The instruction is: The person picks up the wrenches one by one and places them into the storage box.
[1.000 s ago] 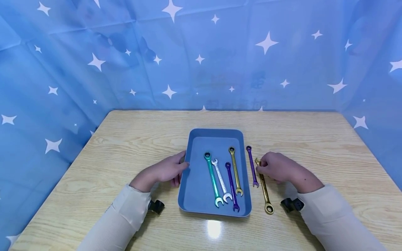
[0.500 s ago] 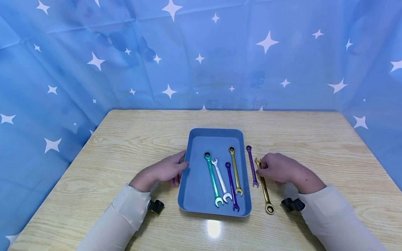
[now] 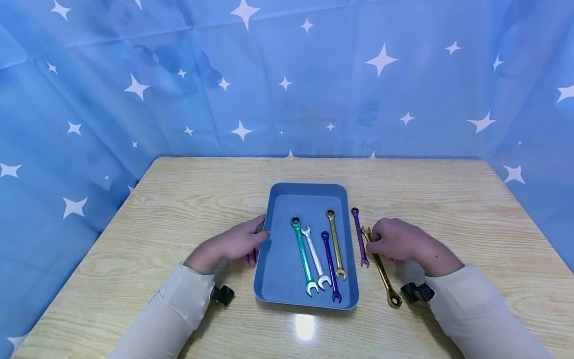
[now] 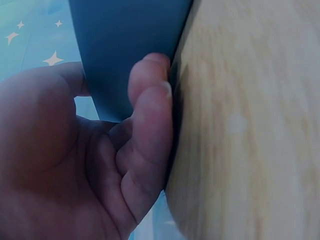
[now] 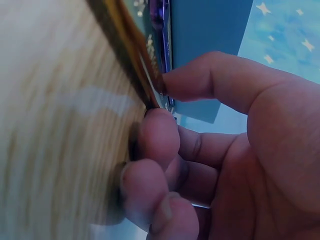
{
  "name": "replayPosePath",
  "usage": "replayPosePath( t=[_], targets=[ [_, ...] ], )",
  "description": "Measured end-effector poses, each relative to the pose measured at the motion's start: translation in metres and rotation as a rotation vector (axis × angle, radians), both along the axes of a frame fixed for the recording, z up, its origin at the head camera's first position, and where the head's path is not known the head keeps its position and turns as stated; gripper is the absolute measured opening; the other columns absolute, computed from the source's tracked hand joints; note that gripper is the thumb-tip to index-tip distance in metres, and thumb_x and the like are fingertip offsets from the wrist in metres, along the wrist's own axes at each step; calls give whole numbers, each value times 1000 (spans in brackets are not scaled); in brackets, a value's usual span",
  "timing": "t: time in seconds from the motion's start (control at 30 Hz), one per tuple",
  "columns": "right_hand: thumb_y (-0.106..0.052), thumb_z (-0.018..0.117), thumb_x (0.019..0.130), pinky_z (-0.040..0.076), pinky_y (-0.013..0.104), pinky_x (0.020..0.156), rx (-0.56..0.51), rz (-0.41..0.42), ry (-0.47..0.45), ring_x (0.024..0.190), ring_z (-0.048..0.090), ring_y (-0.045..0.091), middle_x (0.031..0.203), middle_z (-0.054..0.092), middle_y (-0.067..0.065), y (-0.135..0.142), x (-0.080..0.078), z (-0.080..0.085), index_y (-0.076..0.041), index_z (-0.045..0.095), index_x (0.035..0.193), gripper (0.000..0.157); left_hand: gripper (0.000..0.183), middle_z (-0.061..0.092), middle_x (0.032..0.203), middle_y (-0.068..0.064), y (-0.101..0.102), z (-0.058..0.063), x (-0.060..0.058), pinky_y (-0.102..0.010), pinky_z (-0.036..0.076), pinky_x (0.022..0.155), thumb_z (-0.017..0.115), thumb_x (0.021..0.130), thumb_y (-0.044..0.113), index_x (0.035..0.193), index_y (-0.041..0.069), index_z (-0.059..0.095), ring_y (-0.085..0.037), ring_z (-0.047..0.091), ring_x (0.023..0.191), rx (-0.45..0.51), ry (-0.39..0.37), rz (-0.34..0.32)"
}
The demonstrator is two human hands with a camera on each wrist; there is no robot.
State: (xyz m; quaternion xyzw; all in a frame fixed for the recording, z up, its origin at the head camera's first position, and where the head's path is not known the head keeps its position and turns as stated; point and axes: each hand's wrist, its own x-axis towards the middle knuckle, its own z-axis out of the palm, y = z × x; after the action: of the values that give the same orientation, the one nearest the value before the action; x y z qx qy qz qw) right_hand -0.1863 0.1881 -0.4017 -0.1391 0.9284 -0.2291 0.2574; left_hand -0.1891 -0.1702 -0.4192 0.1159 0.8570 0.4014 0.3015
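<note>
On the wooden table a blue tray (image 3: 280,269) holds a green combination wrench (image 3: 302,254), a silver one, a purple one and a gold one. My left hand (image 3: 235,244) grips the tray's left side, thumb over the rim and fingers against the outer wall (image 4: 125,35). Right of the tray, my right hand (image 3: 401,242) pinches a second gold wrench (image 3: 384,277) near its open end, between thumb (image 5: 190,82) and forefinger. That wrench slants with its ring end toward me. Between it and the tray lies another purple wrench (image 3: 359,237).
The pale wood table (image 3: 193,189) stretches around the tray on all sides. A blue curtain (image 3: 323,65) with white stars hangs behind the table and along both sides. A black wrist device (image 3: 222,295) shows below each hand.
The gold wrench in my right hand has turned: its ring end has swung to the right and its open end slightly left, toward the purple wrench. My left hand and the tray stay put.
</note>
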Motion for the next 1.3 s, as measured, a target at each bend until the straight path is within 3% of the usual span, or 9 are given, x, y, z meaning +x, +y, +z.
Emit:
replayPosePath(
  t=[0.47, 0.87, 1.3],
  targets=[
    [-21, 55, 89, 34, 26, 41, -26, -5, -30, 37, 34, 11, 44, 38, -4, 2, -1, -1, -16, 40, 55, 38, 58, 61, 58, -15, -1, -2, -1, -41, 54, 49, 36, 98, 32, 149, 26, 7, -29, 62, 48, 4, 2, -6],
    [-19, 54, 88, 38, 28, 42, -66, -3, -44, 39, 41, 12, 48, 49, 0, 3, 0, 3, -7, 55, 65, 26, 60, 62, 59, -16, -1, -1, -1, -41, 54, 50, 36, 98, 33, 149, 26, 5, -29, 62, 49, 3, -6, -3],
    [-16, 53, 89, 37, 28, 43, -61, 15, -30, 39, 40, 12, 48, 49, 1, 5, -2, 2, -10, 48, 61, 29, 60, 62, 59, -16, 0, -1, 0, -40, 54, 49, 36, 98, 34, 149, 26, 7, -29, 62, 49, -4, -2, 1]
  ],
)
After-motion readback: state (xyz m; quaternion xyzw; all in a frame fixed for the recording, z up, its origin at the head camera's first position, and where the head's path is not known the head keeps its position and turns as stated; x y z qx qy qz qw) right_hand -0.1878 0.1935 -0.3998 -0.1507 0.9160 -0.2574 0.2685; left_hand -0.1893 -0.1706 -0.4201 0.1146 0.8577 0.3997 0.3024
